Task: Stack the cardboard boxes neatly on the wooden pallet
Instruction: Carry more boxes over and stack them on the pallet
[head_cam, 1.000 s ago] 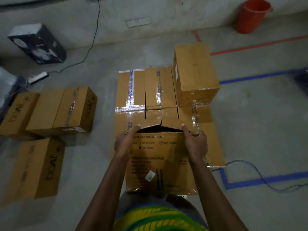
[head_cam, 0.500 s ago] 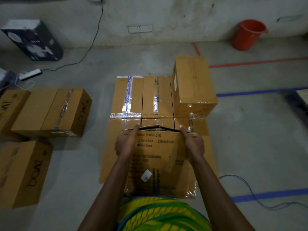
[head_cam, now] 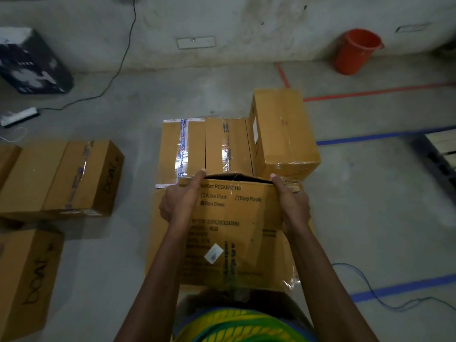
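Grey concrete floor [head_cam: 370,206] with blue and red tape lines carries everything; nearest, the person holds a printed cardboard box [head_cam: 234,233] against the body, left hand [head_cam: 180,206] and right hand [head_cam: 292,206] clamped on its sides, fingers [head_cam: 198,176] curled over its partly open top edge; it hovers over the stacked boxes [head_cam: 204,146]; one taller box [head_cam: 283,132] stands at the stack's right; loose boxes [head_cam: 61,176] lie left; an orange bucket [head_cam: 356,51] stands by the wall.
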Tool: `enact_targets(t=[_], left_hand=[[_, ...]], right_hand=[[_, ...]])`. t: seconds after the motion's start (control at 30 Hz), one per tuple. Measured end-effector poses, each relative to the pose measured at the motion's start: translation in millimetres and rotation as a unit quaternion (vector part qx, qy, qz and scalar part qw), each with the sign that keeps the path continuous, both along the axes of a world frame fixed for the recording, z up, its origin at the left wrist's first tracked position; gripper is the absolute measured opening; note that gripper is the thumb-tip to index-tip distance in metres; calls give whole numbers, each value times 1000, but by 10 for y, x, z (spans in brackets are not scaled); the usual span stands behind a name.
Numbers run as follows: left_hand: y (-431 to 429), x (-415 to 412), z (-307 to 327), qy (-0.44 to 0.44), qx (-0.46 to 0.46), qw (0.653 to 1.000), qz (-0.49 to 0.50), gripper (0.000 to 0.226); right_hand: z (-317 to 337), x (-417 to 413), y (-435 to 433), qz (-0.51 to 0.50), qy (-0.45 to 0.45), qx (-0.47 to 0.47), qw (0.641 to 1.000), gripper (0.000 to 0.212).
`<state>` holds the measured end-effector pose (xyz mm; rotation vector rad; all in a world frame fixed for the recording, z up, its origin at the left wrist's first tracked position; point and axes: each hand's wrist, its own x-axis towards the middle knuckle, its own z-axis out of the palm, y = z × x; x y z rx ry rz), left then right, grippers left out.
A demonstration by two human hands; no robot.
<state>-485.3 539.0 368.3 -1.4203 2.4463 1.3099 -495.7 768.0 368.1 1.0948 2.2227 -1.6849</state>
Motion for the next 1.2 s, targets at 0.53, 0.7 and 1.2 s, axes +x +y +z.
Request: enact_targets(t=[0.53, 0.7, 1.2], left_hand=[[-497, -2453, -798, 230, 201, 951, -52, 27], [-593, -2789, -2417, 202, 271, 936, -99, 58], [-324, -2184, -3811, 148, 278, 949, -3, 58]], right_hand=[[-979, -2689, -167, 74, 188, -86, 976, 58], [-2475, -3016, -175, 38, 133, -101, 985, 59], [-3483, -2720, 151, 446, 75, 284, 845, 95]])
